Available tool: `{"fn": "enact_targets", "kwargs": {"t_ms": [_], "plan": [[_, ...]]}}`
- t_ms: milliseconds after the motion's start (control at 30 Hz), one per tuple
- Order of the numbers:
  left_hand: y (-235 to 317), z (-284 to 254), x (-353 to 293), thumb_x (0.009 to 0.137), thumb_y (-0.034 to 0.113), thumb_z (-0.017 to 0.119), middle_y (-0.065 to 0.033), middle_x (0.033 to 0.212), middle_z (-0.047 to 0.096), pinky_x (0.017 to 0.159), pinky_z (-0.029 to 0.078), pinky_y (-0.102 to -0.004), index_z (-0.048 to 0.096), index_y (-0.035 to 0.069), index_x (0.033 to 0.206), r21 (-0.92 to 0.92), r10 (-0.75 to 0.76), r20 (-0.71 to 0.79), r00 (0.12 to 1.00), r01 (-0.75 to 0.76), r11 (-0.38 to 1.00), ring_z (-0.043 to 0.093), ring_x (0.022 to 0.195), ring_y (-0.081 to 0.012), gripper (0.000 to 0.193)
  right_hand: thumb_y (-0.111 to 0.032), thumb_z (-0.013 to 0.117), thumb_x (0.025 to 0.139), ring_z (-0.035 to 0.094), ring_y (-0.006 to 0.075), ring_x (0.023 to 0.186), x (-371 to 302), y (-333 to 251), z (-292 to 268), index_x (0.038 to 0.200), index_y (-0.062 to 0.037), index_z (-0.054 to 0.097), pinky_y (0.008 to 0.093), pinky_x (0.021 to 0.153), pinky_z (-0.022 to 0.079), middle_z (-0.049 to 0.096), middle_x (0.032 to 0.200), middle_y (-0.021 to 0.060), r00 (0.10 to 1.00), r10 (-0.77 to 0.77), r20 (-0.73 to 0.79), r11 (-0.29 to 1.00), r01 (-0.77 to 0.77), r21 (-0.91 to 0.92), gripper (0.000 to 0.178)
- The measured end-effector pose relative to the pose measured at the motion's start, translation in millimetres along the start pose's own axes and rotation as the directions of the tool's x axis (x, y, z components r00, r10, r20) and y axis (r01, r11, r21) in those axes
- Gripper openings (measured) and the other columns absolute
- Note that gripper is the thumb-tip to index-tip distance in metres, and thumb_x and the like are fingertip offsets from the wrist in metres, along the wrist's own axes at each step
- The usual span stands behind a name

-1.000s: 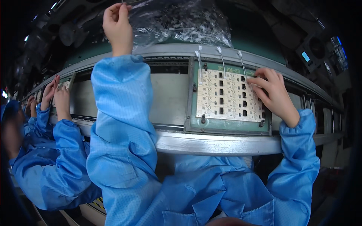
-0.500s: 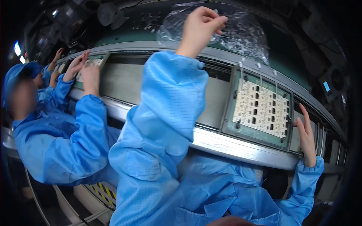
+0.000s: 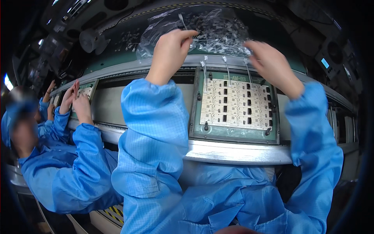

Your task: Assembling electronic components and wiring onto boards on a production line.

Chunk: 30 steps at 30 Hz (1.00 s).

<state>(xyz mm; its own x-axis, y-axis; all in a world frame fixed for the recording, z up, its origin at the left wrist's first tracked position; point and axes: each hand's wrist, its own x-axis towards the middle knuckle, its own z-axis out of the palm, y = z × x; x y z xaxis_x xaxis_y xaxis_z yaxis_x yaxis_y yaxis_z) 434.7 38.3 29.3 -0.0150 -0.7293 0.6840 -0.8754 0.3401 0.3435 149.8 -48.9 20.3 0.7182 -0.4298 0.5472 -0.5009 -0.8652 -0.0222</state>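
A panel of white circuit boards [image 3: 236,105] with rows of black components lies in a green framed fixture [image 3: 202,134] in front of me. Three thin white cables [image 3: 226,67] stretch from the panel's far side to the rail, connector ends up. Beyond the rail, my left hand [image 3: 171,52] is held over a clear plastic bag [image 3: 152,41] of cables. Its thumb and forefinger are closed, and a white cable with a connector [image 3: 181,17] rises behind them, apparently in their grip. My right hand [image 3: 272,64] hovers above the fixture's far right corner, thumb and forefinger apart, slightly blurred.
The fixture sits on a conveyor between a far rail [image 3: 120,68] and a shiny near rail [image 3: 237,153]. Small loose parts [image 3: 130,39] lie left of the bag, near a small fan [image 3: 91,41]. At left, a co-worker in blue [image 3: 70,171] has hands over another fixture [image 3: 91,89].
My right hand has risen from beside the fixture's right edge to its far corner, toward the bag. My left hand stays over the bag. The view has shifted, so the fixture appears further left.
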Motion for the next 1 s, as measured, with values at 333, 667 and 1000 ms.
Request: {"fn": "enact_targets", "kwargs": {"t_ms": [333, 667, 1000], "plan": [[-0.5, -0.2, -14.9, 0.089, 0.014, 0.065, -0.0059, 0.081, 0.071, 0.077, 0.048, -0.0399, 0.069, 0.012, 0.095, 0.176, 0.078, 0.044, 0.996, -0.085, 0.981, 0.068, 0.081, -0.0276, 0.008, -0.006, 0.064, 0.086, 0.068, 0.0329, 0.090, 110.3, 0.3, 85.2, 0.107, -0.0055, 0.064, 0.0425, 0.078, 0.055, 0.068, 0.098, 0.0150, 0.977, -0.213, -0.025, 0.976, 0.212, -0.058, 0.021], [19.6, 1.6, -25.8, 0.086, 0.008, 0.068, -0.0113, 0.082, 0.070, 0.073, 0.052, -0.0416, 0.073, 0.010, 0.094, 0.029, 0.165, -0.016, 0.986, -0.165, 0.986, 0.068, 0.080, -0.0307, 0.010, -0.001, 0.064, 0.092, 0.065, 0.0138, 0.065, 83.3, 25.5, 5.9, 0.109, 0.0022, 0.057, 0.0236, 0.058, 0.052, 0.066, 0.077, 0.0058, 0.856, -0.066, -0.512, 0.057, 0.516, 0.855, 0.018], [88.5, 42.9, -73.9, 0.084, 0.011, 0.071, 0.0002, 0.083, 0.069, 0.090, 0.037, -0.0428, 0.069, 0.013, 0.091, 0.053, 0.090, 0.152, 0.984, -0.099, 0.994, 0.062, 0.091, -0.0229, 0.008, -0.017, 0.066, 0.097, 0.069, 0.0130, 0.096, -63.1, 45.8, -34.6, 0.118, -0.0025, 0.069, 0.0260, 0.091, 0.052, 0.073, 0.102, 0.0059, 0.909, 0.416, -0.034, 0.635, -0.264, 0.726, 0.025]]}}
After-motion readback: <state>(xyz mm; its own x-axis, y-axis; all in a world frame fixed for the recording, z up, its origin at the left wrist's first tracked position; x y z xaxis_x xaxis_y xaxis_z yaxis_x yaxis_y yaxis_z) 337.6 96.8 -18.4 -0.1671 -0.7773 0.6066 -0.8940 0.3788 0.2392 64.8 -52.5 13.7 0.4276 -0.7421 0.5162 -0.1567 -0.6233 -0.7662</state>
